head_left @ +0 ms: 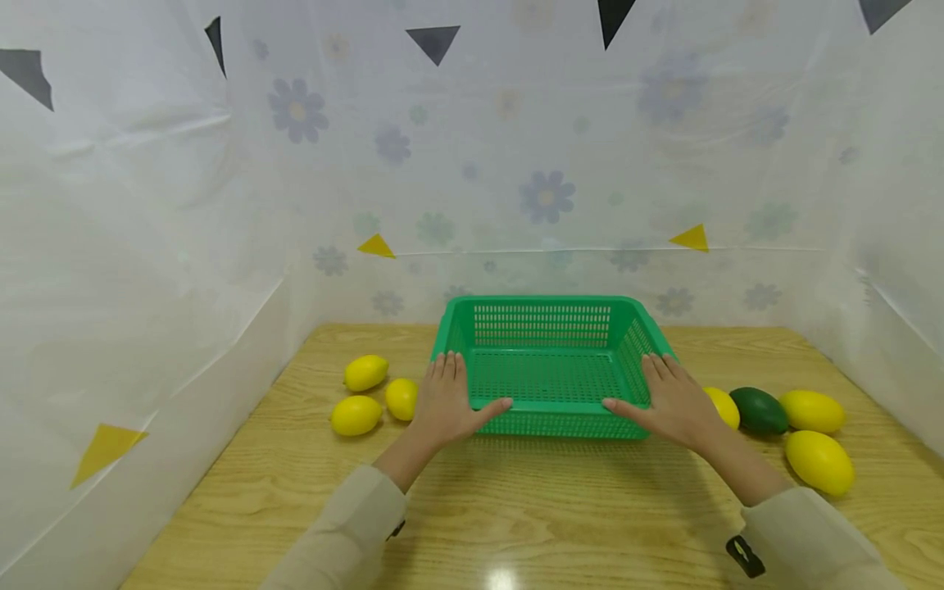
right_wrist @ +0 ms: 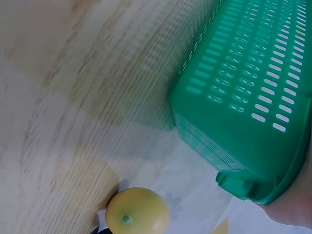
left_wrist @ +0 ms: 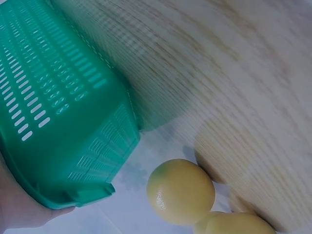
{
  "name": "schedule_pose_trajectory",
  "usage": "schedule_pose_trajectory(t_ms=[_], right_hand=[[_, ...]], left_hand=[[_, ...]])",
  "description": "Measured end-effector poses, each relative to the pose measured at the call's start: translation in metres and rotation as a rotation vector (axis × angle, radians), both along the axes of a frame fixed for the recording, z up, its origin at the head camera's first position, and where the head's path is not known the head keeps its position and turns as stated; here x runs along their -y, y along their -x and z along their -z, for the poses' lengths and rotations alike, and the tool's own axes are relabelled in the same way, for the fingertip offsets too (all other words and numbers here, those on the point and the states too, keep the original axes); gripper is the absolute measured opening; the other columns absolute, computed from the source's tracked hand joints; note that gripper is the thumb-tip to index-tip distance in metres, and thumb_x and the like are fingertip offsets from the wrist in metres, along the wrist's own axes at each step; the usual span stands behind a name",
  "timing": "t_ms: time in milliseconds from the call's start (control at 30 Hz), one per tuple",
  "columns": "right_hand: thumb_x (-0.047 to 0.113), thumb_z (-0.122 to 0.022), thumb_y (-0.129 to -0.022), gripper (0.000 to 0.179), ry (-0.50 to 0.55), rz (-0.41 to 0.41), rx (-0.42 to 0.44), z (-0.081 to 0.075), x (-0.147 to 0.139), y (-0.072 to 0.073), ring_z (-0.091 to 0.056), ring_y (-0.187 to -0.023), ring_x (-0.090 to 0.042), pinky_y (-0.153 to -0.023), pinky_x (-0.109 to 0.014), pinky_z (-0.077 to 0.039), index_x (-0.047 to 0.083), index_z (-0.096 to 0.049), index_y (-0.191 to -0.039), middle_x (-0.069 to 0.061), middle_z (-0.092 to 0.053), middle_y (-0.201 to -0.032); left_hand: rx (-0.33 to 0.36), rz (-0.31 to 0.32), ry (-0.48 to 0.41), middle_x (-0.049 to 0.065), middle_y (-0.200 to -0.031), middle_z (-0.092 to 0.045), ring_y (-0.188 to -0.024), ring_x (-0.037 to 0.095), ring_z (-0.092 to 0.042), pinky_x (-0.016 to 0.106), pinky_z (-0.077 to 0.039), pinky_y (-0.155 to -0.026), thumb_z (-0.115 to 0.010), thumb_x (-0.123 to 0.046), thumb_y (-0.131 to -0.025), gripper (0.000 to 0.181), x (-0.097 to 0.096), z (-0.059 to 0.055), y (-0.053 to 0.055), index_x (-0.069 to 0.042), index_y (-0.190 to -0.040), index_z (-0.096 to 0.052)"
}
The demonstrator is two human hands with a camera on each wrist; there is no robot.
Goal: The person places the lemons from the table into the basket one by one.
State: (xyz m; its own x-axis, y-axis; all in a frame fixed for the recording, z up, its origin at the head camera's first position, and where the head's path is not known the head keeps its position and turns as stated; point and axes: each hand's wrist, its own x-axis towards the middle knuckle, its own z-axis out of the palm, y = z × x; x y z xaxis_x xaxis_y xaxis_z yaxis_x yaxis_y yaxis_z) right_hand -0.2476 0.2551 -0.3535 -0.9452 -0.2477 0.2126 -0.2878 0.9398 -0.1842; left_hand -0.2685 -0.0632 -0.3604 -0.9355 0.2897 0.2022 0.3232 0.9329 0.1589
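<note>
A green plastic basket [head_left: 560, 422] with slotted walls stands on the wooden table, and its inside holds nothing. My left hand [head_left: 447, 408] rests on the near left corner, straight fingers along the side rim and thumb spread over the front rim. On the near right corner lies my right hand [head_left: 675, 405] in a mirrored pose. Both hands also show at the rim in their wrist views, partly cut off. Left of the basket are three lemons [head_left: 356, 415]. By my right hand sit several yellow fruits [head_left: 819, 463] and one dark green fruit [head_left: 758, 410].
The wooden table [head_left: 516, 500] extends in front of the basket towards me. White sheets with flower prints [head_left: 546, 197] enclose the table at the back and on both sides, close behind the basket.
</note>
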Motion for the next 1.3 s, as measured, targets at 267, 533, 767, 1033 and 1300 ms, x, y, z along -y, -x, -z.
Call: schedule_pose_trajectory(t_ms=[267, 533, 767, 1033, 1300], right_hand=[[0.062, -0.050, -0.084, 0.098, -0.012, 0.000, -0.014, 0.002, -0.001, -0.002, -0.024, -0.131, -0.052, -0.109, -0.059, -0.020, -0.017, -0.029, -0.137, -0.038, -0.029, -0.141], [0.062, -0.051, -0.084, 0.098, -0.016, -0.004, -0.021, 0.004, -0.001, -0.004, -0.024, -0.131, -0.053, -0.109, -0.059, -0.020, -0.018, -0.029, -0.136, -0.039, -0.029, -0.140], [0.062, -0.050, -0.085, 0.098, -0.007, 0.000, 0.000, 0.003, -0.002, -0.006, -0.022, -0.132, -0.053, -0.109, -0.060, -0.018, -0.018, -0.027, -0.137, -0.039, -0.027, -0.141], [0.062, -0.051, -0.084, 0.098, -0.004, -0.001, -0.006, 0.003, 0.000, -0.009, -0.022, -0.132, -0.053, -0.109, -0.059, -0.018, -0.018, -0.027, -0.137, -0.039, -0.027, -0.142], [0.061, -0.052, -0.084, 0.098, 0.004, -0.002, -0.010, 0.003, 0.000, -0.011, -0.022, -0.132, -0.053, -0.109, -0.059, -0.018, -0.017, -0.027, -0.137, -0.039, -0.027, -0.142]], left_hand=[[0.005, -0.002, 0.004, 0.025, -0.150, -0.023, -0.141, 0.038, -0.019, 0.046, -0.017, -0.117, -0.041, -0.072, -0.083, 0.101, -0.001, 0.000, -0.003, 0.007, -0.144, -0.023], [0.009, -0.011, 0.013, 0.023, -0.151, -0.023, -0.142, 0.037, -0.018, 0.046, -0.017, -0.117, -0.039, -0.073, -0.083, 0.102, -0.001, 0.000, -0.005, 0.007, -0.144, -0.023], [-0.008, -0.012, 0.011, 0.024, -0.150, -0.024, -0.141, 0.037, -0.019, 0.046, -0.018, -0.117, -0.040, -0.073, -0.083, 0.101, -0.001, 0.003, -0.006, 0.007, -0.144, -0.024], [-0.006, -0.008, 0.002, 0.024, -0.151, -0.023, -0.141, 0.038, -0.019, 0.047, -0.019, -0.116, -0.041, -0.072, -0.083, 0.101, 0.000, 0.003, -0.009, 0.007, -0.144, -0.024], [-0.002, -0.008, -0.003, 0.023, -0.151, -0.022, -0.141, 0.037, -0.019, 0.047, -0.019, -0.116, -0.041, -0.072, -0.083, 0.101, 0.000, 0.002, -0.011, 0.007, -0.144, -0.023]])
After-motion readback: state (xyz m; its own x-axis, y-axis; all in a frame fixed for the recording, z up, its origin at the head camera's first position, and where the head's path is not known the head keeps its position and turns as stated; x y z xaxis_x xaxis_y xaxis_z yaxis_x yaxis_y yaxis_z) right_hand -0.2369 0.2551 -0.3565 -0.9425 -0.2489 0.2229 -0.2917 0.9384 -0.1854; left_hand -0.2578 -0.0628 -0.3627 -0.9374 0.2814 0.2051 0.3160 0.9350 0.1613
